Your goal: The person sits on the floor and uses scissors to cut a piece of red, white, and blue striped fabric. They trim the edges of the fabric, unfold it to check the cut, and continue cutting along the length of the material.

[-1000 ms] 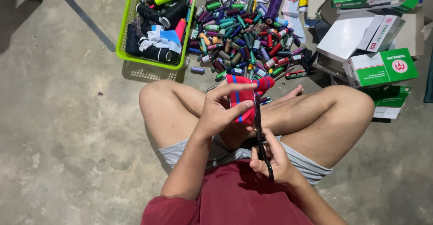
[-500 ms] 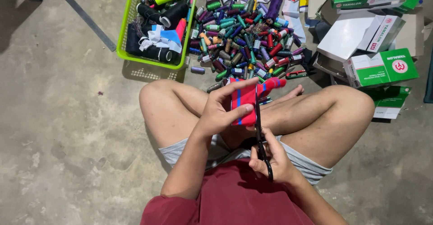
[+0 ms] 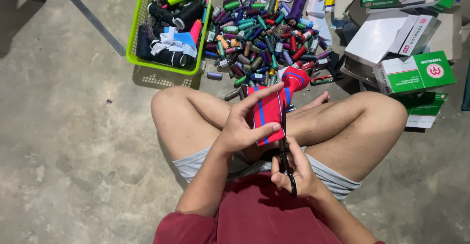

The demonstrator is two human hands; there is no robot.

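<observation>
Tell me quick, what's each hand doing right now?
Left hand: closed on the red and blue striped cloth.
Right hand: closed on the black scissors.

Scissor blades [image 3: 283, 121] perhaps behind striped cloth [image 3: 270, 111], tips unseen.

Single head-worn view, looking steeply down at the wearer's own lap.

The camera sits close above the crossed legs and faces forward over the concrete floor [image 3: 63, 141], reaching a green basket [image 3: 134, 33] and boxes [image 3: 413, 72]; the frame's far edge is cut off, so anything beyond is probably unseen.
</observation>
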